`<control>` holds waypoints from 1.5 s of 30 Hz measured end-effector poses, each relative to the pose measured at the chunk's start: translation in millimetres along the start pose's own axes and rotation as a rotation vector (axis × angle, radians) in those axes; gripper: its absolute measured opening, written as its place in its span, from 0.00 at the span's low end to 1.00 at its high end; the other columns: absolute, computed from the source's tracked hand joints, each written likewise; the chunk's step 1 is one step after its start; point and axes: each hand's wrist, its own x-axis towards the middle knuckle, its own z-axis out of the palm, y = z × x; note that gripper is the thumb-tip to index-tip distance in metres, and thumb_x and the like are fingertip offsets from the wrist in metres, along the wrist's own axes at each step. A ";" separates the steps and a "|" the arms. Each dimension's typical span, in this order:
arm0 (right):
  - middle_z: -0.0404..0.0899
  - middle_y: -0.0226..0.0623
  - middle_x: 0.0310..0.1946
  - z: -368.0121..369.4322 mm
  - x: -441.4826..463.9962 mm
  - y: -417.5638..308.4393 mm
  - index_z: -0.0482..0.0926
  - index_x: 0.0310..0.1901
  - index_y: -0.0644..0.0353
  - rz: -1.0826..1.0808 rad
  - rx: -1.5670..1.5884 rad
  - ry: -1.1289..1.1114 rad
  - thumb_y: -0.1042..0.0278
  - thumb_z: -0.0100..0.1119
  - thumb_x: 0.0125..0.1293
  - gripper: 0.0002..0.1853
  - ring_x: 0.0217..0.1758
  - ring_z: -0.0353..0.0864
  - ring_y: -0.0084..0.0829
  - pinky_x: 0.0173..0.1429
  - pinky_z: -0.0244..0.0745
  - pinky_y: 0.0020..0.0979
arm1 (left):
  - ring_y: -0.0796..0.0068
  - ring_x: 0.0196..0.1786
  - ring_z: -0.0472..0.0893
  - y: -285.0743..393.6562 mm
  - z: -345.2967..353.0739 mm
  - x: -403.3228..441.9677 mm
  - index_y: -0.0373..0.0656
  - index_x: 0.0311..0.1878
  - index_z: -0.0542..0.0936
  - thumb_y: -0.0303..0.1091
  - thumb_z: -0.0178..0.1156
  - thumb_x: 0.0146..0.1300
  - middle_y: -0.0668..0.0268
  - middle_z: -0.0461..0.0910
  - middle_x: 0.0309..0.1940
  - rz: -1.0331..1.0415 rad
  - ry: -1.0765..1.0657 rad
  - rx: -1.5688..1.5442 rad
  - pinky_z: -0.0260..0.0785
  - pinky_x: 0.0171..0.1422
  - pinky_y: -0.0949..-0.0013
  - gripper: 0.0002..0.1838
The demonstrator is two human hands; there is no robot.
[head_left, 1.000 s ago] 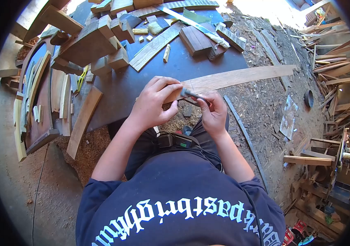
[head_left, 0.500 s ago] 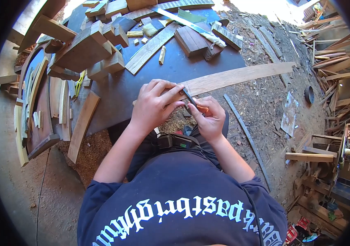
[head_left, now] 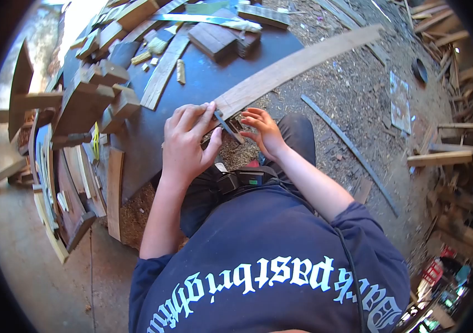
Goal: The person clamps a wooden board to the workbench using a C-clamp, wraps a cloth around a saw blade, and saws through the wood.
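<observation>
A long, slightly curved wooden board [head_left: 297,61] runs from under my left hand [head_left: 189,136] over the table edge to the upper right. The fingertips of my left hand press the top end of a narrow dark tool [head_left: 227,127] onto the board, its thumb held apart. The tool lies slantwise across the near end of the board, its lower end sticking out towards me. My right hand [head_left: 265,134] is just right of the tool, fingers spread and curved, with a gap between them and it.
On the dark table [head_left: 203,83] are dark wood blocks [head_left: 213,40], a pale plank [head_left: 165,69] and small offcuts. Stacked wood pieces [head_left: 84,102] rise at the left. A long thin strip [head_left: 350,147] lies on the littered ground at right, near a round dark bowl [head_left: 419,71].
My right hand has let go of the dark tool and opened beside it. The whole view has turned and shifted, so the board now slants more steeply. My left hand stays at the board.
</observation>
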 end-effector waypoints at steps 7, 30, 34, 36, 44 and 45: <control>0.83 0.38 0.54 -16.3 29.0 56.1 0.78 0.55 0.56 0.227 0.412 -0.361 0.71 0.62 0.75 0.10 0.59 0.86 0.37 0.63 0.80 0.46 | 0.57 0.58 0.79 17.8 4.0 0.0 0.36 0.62 0.83 0.62 0.78 0.49 0.59 0.81 0.53 -0.035 -0.013 0.111 0.70 0.64 0.53 0.44; 0.83 0.35 0.57 -21.6 43.5 80.2 0.76 0.65 0.52 0.348 0.430 -0.528 0.44 0.58 0.78 0.25 0.62 0.83 0.33 0.61 0.81 0.42 | 0.56 0.56 0.79 20.8 7.0 0.2 0.37 0.63 0.83 0.55 0.77 0.48 0.58 0.80 0.50 -0.043 -0.021 0.145 0.71 0.63 0.53 0.41; 0.83 0.27 0.43 -13.5 64.5 83.1 0.79 0.60 0.49 0.296 0.248 -0.532 0.47 0.59 0.79 0.19 0.47 0.85 0.27 0.53 0.83 0.37 | 0.55 0.56 0.79 22.5 6.7 0.2 0.38 0.64 0.83 0.52 0.77 0.49 0.58 0.80 0.50 -0.052 -0.023 0.145 0.71 0.63 0.53 0.40; 0.82 0.24 0.38 -13.2 72.8 82.5 0.79 0.60 0.48 0.197 0.087 -0.509 0.49 0.59 0.79 0.17 0.42 0.84 0.24 0.49 0.82 0.35 | 0.54 0.55 0.78 23.9 4.5 0.8 0.38 0.65 0.82 0.48 0.77 0.50 0.56 0.80 0.50 -0.057 -0.029 0.119 0.70 0.64 0.53 0.39; 0.79 0.32 0.50 -41.8 45.8 47.1 0.69 0.77 0.44 0.453 0.264 -0.671 0.68 0.58 0.77 0.28 0.52 0.85 0.31 0.56 0.82 0.40 | 0.51 0.57 0.77 19.0 7.8 -3.1 0.40 0.67 0.81 0.46 0.77 0.51 0.55 0.78 0.51 -0.044 -0.020 0.088 0.69 0.66 0.52 0.40; 0.78 0.35 0.53 -40.1 40.2 46.0 0.66 0.79 0.44 0.431 0.228 -0.692 0.68 0.59 0.77 0.30 0.54 0.85 0.33 0.59 0.82 0.42 | 0.52 0.57 0.78 18.5 9.2 -3.8 0.41 0.66 0.82 0.48 0.79 0.46 0.56 0.79 0.52 -0.063 -0.016 0.108 0.70 0.66 0.51 0.42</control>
